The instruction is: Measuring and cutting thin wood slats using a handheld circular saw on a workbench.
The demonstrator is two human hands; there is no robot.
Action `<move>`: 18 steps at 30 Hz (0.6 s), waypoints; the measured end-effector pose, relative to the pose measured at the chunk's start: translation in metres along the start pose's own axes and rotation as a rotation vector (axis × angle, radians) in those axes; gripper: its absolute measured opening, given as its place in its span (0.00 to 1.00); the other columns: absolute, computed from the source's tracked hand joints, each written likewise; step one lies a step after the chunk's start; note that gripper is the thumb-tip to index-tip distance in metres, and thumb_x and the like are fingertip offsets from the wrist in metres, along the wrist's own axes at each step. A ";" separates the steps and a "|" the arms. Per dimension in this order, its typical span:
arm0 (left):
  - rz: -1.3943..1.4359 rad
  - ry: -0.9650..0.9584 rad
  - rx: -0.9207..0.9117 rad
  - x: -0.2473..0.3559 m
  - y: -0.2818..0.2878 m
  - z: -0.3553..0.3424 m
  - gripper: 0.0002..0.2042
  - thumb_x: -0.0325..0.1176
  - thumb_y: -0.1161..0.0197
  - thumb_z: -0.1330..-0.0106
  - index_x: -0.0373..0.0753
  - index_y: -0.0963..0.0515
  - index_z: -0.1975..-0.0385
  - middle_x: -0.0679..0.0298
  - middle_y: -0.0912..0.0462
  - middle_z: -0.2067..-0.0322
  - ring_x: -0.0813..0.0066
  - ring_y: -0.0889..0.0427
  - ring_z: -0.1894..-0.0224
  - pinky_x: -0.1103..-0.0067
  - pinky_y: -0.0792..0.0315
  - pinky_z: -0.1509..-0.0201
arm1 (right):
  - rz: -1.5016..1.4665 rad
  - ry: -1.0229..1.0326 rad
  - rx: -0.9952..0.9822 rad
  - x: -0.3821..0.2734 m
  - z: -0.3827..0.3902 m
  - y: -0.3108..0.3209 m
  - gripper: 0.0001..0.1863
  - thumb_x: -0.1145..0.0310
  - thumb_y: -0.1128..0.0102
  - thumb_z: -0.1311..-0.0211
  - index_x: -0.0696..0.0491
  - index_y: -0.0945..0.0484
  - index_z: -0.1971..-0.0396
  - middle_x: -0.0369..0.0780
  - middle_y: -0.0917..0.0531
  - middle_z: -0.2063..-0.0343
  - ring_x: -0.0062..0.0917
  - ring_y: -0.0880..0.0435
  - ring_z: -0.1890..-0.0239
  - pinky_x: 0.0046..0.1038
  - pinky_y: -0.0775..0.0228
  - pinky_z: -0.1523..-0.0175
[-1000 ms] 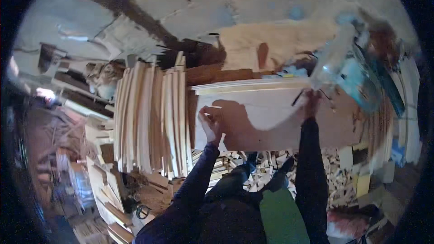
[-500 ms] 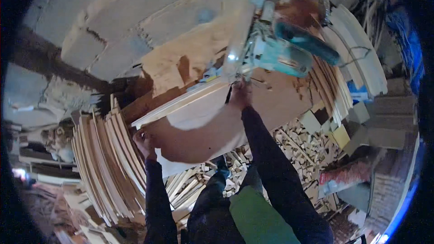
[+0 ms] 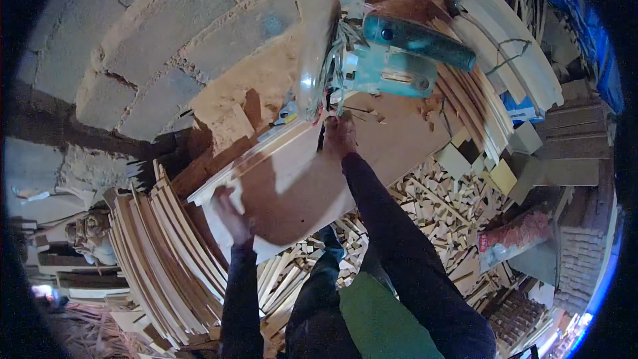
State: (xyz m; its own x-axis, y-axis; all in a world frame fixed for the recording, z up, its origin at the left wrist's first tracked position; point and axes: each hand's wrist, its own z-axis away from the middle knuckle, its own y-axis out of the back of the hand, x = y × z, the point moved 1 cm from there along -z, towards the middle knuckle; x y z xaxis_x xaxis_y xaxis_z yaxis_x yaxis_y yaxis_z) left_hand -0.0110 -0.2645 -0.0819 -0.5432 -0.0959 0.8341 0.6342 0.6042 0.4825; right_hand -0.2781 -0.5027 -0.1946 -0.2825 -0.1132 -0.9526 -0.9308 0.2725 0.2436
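Observation:
A pale wooden board [image 3: 392, 139] lies lengthwise in front of me on the bench. My left hand [image 3: 232, 216] is over its left end, with fingers spread and slightly blurred. Farther right, my right hand [image 3: 341, 134] is closed just below a teal power tool [image 3: 389, 70]. A dark thin piece shows beside the right fingers, but what they grip is hidden. The tool has a long dark-teal handle [image 3: 419, 40] and a rounded greyish guard [image 3: 316, 60] with shavings caught along it. Shadows fall across the board.
Curved wooden strips [image 3: 169, 252] are stacked at the left, with more pale curved pieces [image 3: 512, 46] at the far right. Offcuts [image 3: 445, 219] cover the floor around my legs. Behind the bench rises a block wall [image 3: 166, 26]. A red-and-clear plastic bag [image 3: 515, 236] lies at right.
My left hand has come off the board's left edge and moved inward, its fingers opening. My right hand stays closed by the tool. The whole view has shifted slightly.

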 end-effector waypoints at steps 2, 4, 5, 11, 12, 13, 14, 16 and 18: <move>-0.242 -0.279 -0.157 0.022 -0.033 -0.021 0.27 0.39 0.38 0.35 0.32 0.35 0.39 0.50 0.33 0.44 0.55 0.32 0.42 0.62 0.39 0.34 | 0.245 0.140 -0.040 -0.008 -0.001 0.002 0.10 0.72 0.47 0.37 0.57 0.23 0.58 0.46 0.21 0.62 0.39 0.23 0.57 0.39 0.29 0.53; -0.703 -0.471 -0.220 0.033 -0.066 -0.048 0.35 0.41 0.37 0.41 0.34 0.38 0.35 0.47 0.33 0.42 0.42 0.36 0.39 0.50 0.41 0.35 | 0.556 0.237 -0.111 -0.015 -0.002 0.007 0.07 0.76 0.47 0.35 0.56 0.24 0.59 0.41 0.22 0.66 0.32 0.21 0.64 0.36 0.28 0.61; -0.714 -0.465 -0.216 0.036 -0.076 -0.057 0.35 0.41 0.37 0.41 0.34 0.38 0.35 0.47 0.33 0.42 0.42 0.36 0.39 0.50 0.41 0.35 | 0.388 0.245 -0.120 -0.021 0.000 0.012 0.07 0.75 0.48 0.34 0.56 0.24 0.58 0.42 0.21 0.65 0.30 0.21 0.63 0.35 0.28 0.60; -0.835 -0.515 -0.415 0.037 -0.109 -0.076 0.34 0.43 0.40 0.39 0.32 0.39 0.34 0.47 0.35 0.40 0.45 0.35 0.39 0.48 0.38 0.38 | -0.066 0.382 0.184 -0.141 0.055 0.121 0.10 0.77 0.45 0.35 0.57 0.23 0.55 0.42 0.19 0.58 0.26 0.19 0.53 0.26 0.28 0.53; -0.829 -0.544 -0.351 0.037 -0.110 -0.079 0.34 0.43 0.40 0.39 0.32 0.39 0.34 0.47 0.35 0.40 0.45 0.35 0.39 0.48 0.38 0.38 | 0.038 0.561 0.220 -0.179 0.055 0.154 0.09 0.78 0.44 0.36 0.59 0.23 0.57 0.41 0.19 0.60 0.26 0.20 0.54 0.25 0.28 0.52; -0.810 -0.562 -0.362 0.038 -0.112 -0.080 0.37 0.46 0.39 0.40 0.32 0.40 0.34 0.46 0.34 0.40 0.44 0.35 0.39 0.48 0.39 0.38 | 0.240 0.690 0.267 -0.221 0.054 0.192 0.08 0.78 0.43 0.36 0.60 0.23 0.58 0.41 0.20 0.61 0.26 0.20 0.55 0.24 0.28 0.51; -0.785 -0.547 -0.431 0.040 -0.113 -0.082 0.40 0.50 0.38 0.41 0.32 0.40 0.33 0.45 0.34 0.41 0.43 0.35 0.39 0.49 0.39 0.38 | 0.225 0.709 0.371 -0.259 0.042 0.206 0.07 0.78 0.43 0.36 0.60 0.23 0.59 0.41 0.20 0.62 0.29 0.21 0.58 0.26 0.28 0.52; -0.769 -0.566 -0.397 0.046 -0.114 -0.086 0.39 0.49 0.38 0.41 0.31 0.40 0.34 0.45 0.34 0.40 0.44 0.35 0.39 0.50 0.39 0.38 | 0.401 0.852 0.381 -0.332 0.012 0.248 0.09 0.75 0.43 0.35 0.60 0.25 0.57 0.43 0.22 0.60 0.32 0.22 0.57 0.28 0.29 0.51; -0.732 -0.561 -0.420 0.053 -0.117 -0.089 0.39 0.49 0.37 0.42 0.30 0.39 0.35 0.45 0.34 0.40 0.44 0.35 0.39 0.52 0.38 0.38 | 0.474 0.863 0.359 -0.383 -0.020 0.261 0.12 0.75 0.41 0.35 0.61 0.25 0.54 0.45 0.24 0.54 0.32 0.24 0.51 0.31 0.30 0.47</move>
State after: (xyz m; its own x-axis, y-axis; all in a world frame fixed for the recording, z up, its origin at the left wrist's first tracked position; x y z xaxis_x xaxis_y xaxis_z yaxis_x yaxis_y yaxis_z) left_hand -0.0648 -0.4110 -0.0701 -0.9876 0.1197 0.1015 0.1249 0.2083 0.9701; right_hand -0.4179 -0.4071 0.2373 -0.8012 -0.5259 -0.2854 -0.5981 0.7185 0.3551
